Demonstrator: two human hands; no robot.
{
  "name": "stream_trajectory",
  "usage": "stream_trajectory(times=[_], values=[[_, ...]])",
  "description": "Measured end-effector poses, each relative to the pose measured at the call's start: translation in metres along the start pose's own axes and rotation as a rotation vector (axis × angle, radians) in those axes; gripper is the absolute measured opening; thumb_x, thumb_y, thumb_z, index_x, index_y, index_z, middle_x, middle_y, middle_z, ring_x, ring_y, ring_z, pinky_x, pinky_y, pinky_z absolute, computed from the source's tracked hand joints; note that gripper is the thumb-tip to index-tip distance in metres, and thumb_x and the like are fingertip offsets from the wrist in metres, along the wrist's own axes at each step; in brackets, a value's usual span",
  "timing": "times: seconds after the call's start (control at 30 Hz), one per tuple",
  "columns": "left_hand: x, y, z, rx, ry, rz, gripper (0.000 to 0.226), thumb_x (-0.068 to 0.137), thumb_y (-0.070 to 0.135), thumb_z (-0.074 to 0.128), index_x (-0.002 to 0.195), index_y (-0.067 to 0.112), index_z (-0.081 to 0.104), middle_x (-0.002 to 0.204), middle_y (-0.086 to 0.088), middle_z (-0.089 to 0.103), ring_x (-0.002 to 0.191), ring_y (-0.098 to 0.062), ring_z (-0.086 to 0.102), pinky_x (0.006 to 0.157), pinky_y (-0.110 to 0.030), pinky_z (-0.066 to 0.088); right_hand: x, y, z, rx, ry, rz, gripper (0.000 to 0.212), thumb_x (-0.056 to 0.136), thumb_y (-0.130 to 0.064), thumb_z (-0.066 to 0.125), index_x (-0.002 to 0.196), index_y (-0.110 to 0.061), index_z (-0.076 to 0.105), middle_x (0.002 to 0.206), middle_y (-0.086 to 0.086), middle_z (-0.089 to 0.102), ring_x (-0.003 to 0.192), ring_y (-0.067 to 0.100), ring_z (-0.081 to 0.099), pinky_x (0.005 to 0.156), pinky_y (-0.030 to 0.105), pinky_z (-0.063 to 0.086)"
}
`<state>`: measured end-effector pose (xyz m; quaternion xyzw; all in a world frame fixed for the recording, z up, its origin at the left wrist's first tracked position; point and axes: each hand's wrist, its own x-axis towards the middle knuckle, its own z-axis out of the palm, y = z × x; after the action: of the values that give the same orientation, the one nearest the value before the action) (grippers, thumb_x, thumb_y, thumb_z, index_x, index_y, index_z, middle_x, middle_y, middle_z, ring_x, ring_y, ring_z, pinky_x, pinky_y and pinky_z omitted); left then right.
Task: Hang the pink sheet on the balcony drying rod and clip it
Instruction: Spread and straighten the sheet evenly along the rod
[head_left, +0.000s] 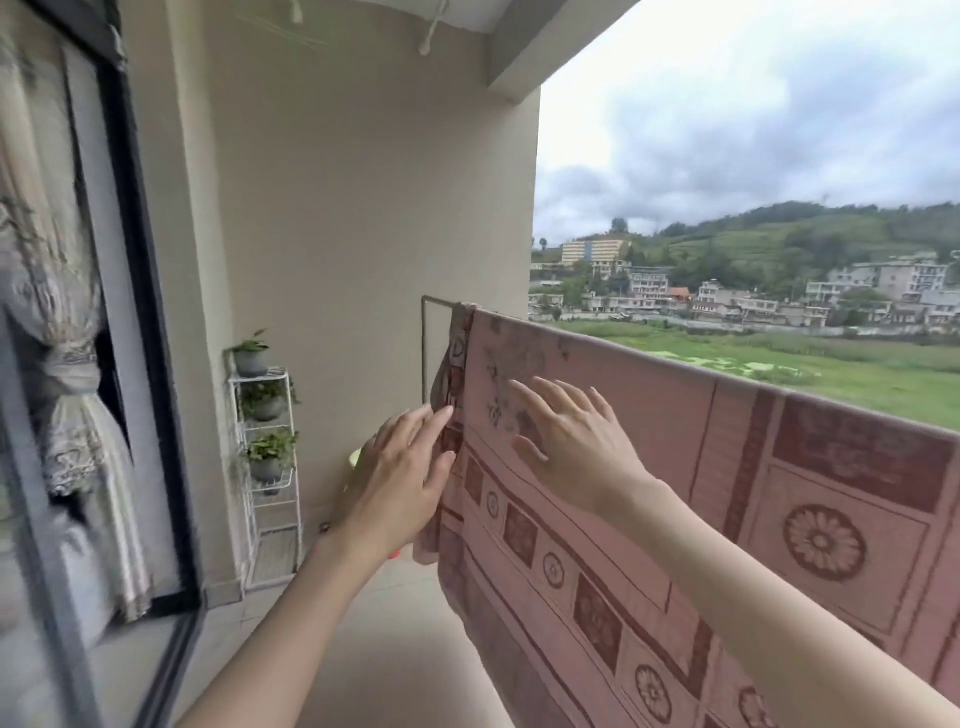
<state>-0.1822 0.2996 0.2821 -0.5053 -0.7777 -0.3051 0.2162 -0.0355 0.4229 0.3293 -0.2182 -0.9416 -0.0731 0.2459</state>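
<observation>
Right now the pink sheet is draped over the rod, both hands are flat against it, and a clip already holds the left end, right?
Not quite: no clip shows on the pink sheet in the head view. It is draped over the rod, with the left hand and right hand open against it.

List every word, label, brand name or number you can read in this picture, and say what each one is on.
None: no readable text appears anywhere.
The pink sheet over the drying rod carries only woven flower and medallion patterns, no letters.
The distant buildings are too small and blurred to show any signs.
The plant pots on the white rack show no labels.
</observation>
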Motion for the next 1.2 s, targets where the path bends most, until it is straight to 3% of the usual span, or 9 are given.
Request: stream_trajectory(times=[0.1, 0.23, 0.37, 0.6, 0.77, 0.93, 1.2], values=[[0.024, -0.037, 0.015, -0.015, -0.027, 0.017, 0.054, 0.088, 0.038, 0.032, 0.14, 0.023, 0.034, 0.145, -0.001, 0.035, 0.134, -0.017, 0.028, 0.109, -0.028, 0.018, 0.042, -0.011, 0.031, -0.007, 0.006, 0.005, 0.059, 0.096, -0.044, 0.035, 0.148, -0.028, 0.01, 0.155, 0.0, 0.017, 0.144, 0.021, 0.011, 0.118, 0.047, 0.006], [0.054, -0.098, 0.048, 0.032, -0.069, 0.018, 0.047, 0.095, 0.036, 0.035, 0.141, 0.025, 0.031, 0.147, 0.001, 0.032, 0.137, -0.016, 0.025, 0.11, -0.029, 0.019, 0.101, -0.012, 0.078, -0.016, 0.01, 0.013, 0.06, 0.096, -0.044, 0.036, 0.147, -0.029, 0.011, 0.156, 0.0, 0.015, 0.145, 0.021, 0.007, 0.118, 0.048, 0.004], [0.101, -0.158, 0.081, 0.104, -0.091, 0.01, 0.057, 0.087, 0.046, 0.021, 0.14, 0.028, 0.031, 0.147, 0.0, 0.034, 0.137, -0.018, 0.026, 0.111, -0.033, 0.022, 0.168, -0.003, 0.132, -0.038, 0.004, -0.002, 0.059, 0.096, -0.044, 0.036, 0.147, -0.028, 0.011, 0.156, 0.002, 0.014, 0.145, 0.022, 0.006, 0.118, 0.047, 0.003], [0.228, -0.243, 0.137, 0.14, -0.083, 0.031, 0.048, 0.096, 0.034, 0.035, 0.142, 0.027, 0.026, 0.15, 0.0, 0.028, 0.138, -0.017, 0.022, 0.112, -0.031, 0.017, 0.307, 0.029, 0.208, -0.044, 0.039, 0.003, 0.061, 0.095, -0.044, 0.036, 0.148, -0.028, 0.011, 0.157, 0.002, 0.012, 0.145, 0.021, 0.005, 0.118, 0.047, 0.002], [0.309, -0.297, 0.17, 0.163, -0.037, 0.087, 0.067, 0.081, 0.049, 0.011, 0.14, 0.025, 0.032, 0.146, -0.003, 0.036, 0.136, -0.021, 0.03, 0.111, -0.034, 0.023, 0.401, 0.045, 0.244, -0.06, 0.063, 0.017, 0.059, 0.096, -0.044, 0.036, 0.147, -0.028, 0.012, 0.157, 0.002, 0.012, 0.145, 0.022, 0.005, 0.118, 0.047, 0.001], [0.385, -0.35, 0.226, 0.124, -0.051, 0.152, 0.068, 0.081, 0.049, 0.009, 0.141, 0.025, 0.031, 0.146, -0.004, 0.035, 0.137, -0.021, 0.028, 0.111, -0.034, 0.02, 0.476, 0.067, 0.289, -0.109, 0.059, 0.054, 0.06, 0.095, -0.045, 0.035, 0.148, -0.028, 0.011, 0.157, 0.002, 0.011, 0.145, 0.022, 0.004, 0.118, 0.049, 0.002], [0.512, -0.439, 0.328, 0.078, -0.073, 0.382, 0.049, 0.088, 0.038, 0.029, 0.132, 0.022, 0.045, 0.132, -0.005, 0.053, 0.125, -0.023, 0.048, 0.103, -0.04, 0.037, 0.581, 0.101, 0.363, -0.28, 0.087, 0.265, 0.06, 0.094, -0.046, 0.035, 0.148, -0.026, 0.015, 0.157, 0.006, 0.014, 0.146, 0.025, -0.001, 0.116, 0.052, -0.005]])
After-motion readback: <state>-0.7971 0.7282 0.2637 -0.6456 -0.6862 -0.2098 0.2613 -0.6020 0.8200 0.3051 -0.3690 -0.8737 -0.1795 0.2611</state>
